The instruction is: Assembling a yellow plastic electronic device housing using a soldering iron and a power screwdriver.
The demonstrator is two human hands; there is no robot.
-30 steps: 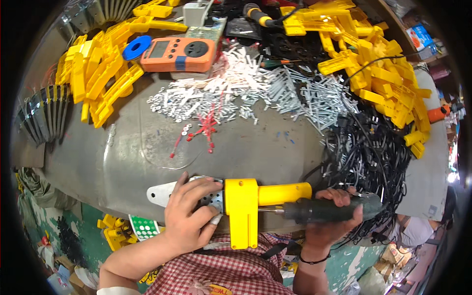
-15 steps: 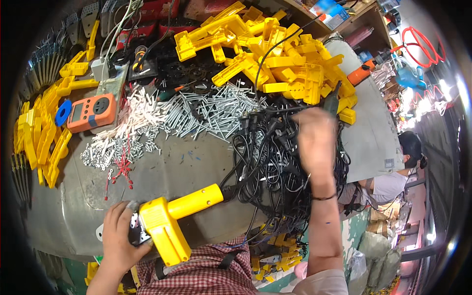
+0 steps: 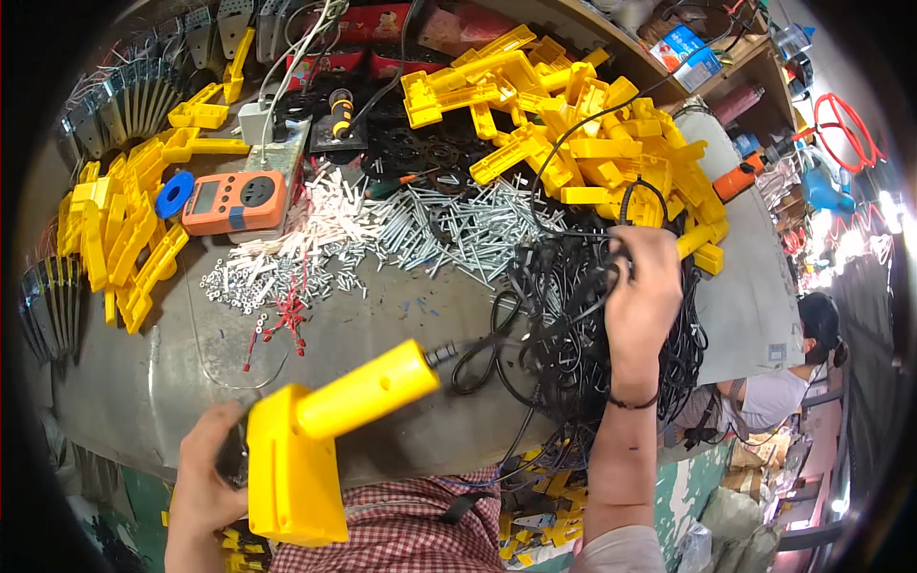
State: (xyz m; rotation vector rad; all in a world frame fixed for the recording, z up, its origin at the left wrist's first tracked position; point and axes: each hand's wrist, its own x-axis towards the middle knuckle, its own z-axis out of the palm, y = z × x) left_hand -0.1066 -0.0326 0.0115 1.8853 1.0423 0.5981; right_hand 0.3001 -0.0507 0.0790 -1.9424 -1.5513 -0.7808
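Right hand [image 3: 642, 291] in black cables [image 3: 564, 325]; left hand [image 3: 205, 477] holds yellow housing [image 3: 320, 435].
Right fingers closed on a cable atop the tangle at bench right. Left hand grips the housing at the near bench edge.

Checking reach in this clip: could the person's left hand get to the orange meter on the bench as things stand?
Probably not freely: the left hand grips the yellow plastic housing at the near bench edge. The orange meter lies far across, beyond scattered screws, otherwise unblocked.
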